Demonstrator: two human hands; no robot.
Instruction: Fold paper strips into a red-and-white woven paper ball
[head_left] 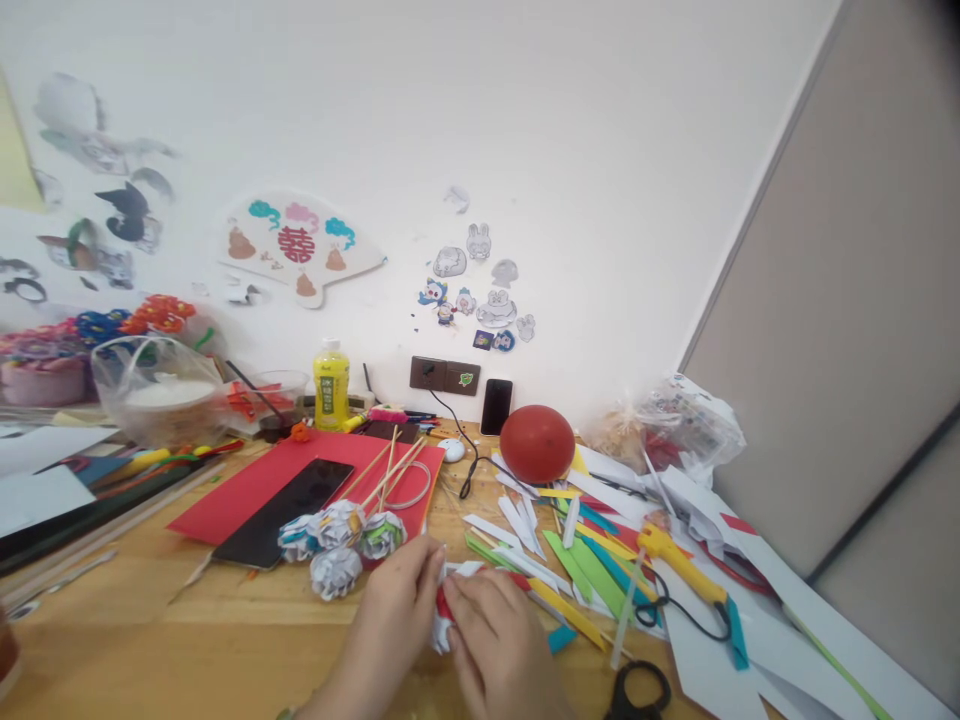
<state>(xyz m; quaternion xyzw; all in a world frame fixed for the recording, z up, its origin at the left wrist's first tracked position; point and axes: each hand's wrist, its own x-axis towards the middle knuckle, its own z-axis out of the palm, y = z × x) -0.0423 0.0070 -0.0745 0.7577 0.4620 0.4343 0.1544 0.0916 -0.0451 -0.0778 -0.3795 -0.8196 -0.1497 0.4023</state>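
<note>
My left hand (401,610) and my right hand (499,630) meet low in the middle of the view. Between their closed fingers is a piece of crumpled red and white paper (442,632), partly hidden by the fingers. Just left of my left hand lie several crumpled paper flowers (335,574) in white with blue, orange and green tints. Thin wooden sticks (388,468) rise behind them over a red paper sheet (247,485). A black phone (289,510) rests on that sheet.
Coloured paper strips (577,565) are strewn to the right, near a yellow glue gun (679,562) and black-handled scissors (637,690). Behind them sits a red balloon (537,443). A yellow drink bottle (331,388) and a second phone (496,407) stand by the wall.
</note>
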